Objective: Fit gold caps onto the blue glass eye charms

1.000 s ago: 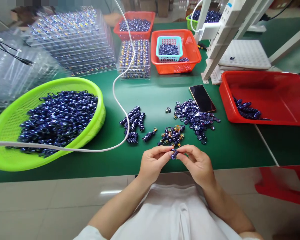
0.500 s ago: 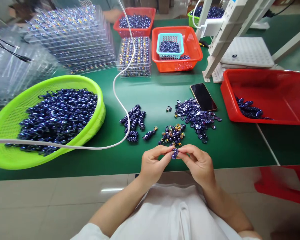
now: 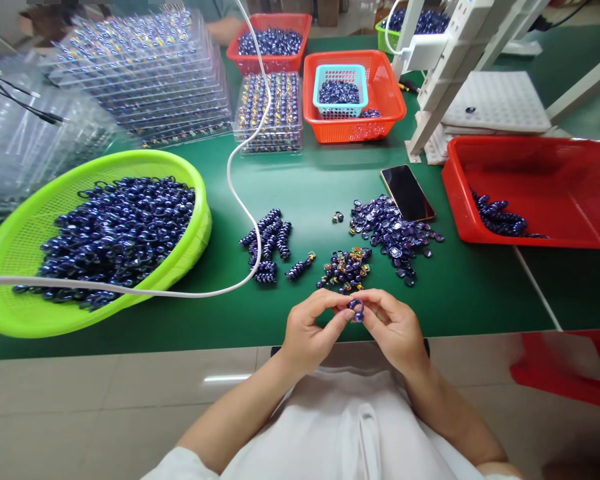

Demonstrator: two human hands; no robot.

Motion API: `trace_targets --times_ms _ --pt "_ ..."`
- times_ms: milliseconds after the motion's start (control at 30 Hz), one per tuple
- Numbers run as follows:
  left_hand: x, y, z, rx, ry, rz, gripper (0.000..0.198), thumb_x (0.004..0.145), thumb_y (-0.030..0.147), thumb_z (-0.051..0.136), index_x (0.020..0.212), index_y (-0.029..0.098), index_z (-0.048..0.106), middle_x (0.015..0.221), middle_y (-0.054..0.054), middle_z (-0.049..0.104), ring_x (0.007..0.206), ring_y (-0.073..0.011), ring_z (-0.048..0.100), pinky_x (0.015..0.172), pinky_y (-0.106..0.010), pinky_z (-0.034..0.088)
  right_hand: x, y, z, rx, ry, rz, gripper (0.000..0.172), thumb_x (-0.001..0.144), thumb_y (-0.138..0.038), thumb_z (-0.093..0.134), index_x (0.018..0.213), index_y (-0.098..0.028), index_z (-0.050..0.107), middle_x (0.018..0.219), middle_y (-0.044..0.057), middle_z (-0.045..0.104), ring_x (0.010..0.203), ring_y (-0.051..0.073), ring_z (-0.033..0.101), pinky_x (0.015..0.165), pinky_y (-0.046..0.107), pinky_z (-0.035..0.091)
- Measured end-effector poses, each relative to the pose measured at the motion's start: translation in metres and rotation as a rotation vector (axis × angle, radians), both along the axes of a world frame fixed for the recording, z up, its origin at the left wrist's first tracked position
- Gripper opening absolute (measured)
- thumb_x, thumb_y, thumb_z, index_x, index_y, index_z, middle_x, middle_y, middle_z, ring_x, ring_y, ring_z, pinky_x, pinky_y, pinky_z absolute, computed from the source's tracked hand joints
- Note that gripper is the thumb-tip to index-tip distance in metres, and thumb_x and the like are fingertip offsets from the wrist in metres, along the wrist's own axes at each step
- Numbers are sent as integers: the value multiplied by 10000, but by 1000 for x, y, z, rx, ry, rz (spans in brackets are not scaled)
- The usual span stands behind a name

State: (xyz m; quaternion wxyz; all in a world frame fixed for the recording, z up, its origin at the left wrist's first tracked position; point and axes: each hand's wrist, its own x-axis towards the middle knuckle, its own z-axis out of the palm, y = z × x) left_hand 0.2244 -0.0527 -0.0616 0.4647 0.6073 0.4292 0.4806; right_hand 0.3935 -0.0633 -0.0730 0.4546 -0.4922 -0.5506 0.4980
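Between my fingertips, near the table's front edge, is a small dark blue ring-shaped piece (image 3: 359, 316) with a round bead at its lower side. My left hand (image 3: 310, 330) pinches it from the left, and my right hand (image 3: 393, 327) pinches it from the right. Just beyond my fingers lies a pile of blue pieces with gold and clear parts (image 3: 344, 270). Behind it to the right spreads a heap of flat dark blue caps (image 3: 393, 233). Stacked coils of blue rings (image 3: 266, 240) rest left of the piles, with one short coil (image 3: 300, 267) apart.
A green basket (image 3: 10, 233) of blue rings fills the left. Behind stand stacked clear trays (image 3: 150, 87) and red baskets (image 3: 325, 137). A phone (image 3: 407, 192) touches the caps. On the right is a red tray (image 3: 560, 193). A white cable (image 3: 230, 180) crosses the left side.
The blue piece has turned between my fingers, so its ring opening now shows. Both hands have shifted very slightly, with the fingertips closer together.
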Motion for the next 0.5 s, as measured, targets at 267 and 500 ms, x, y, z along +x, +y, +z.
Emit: trace_targets --times_ms 267,500 --pt "-2 3 4 93 62 -40 159 877 101 629 975 179 727 870 -84 725 783 -180 658 743 -295 519 -8 3 6 -90 233 9 149 885 -341 677 959 -217 711 814 1 674 631 101 656 564 206 568" --pt "-2 4 -2 7 61 -45 147 895 173 642 987 196 754 878 -77 758 782 -180 688 731 -282 540 -3 4 2 -52 159 8 147 900 -335 652 950 -205 701 761 -2 637 631 109 638 561 216 554"
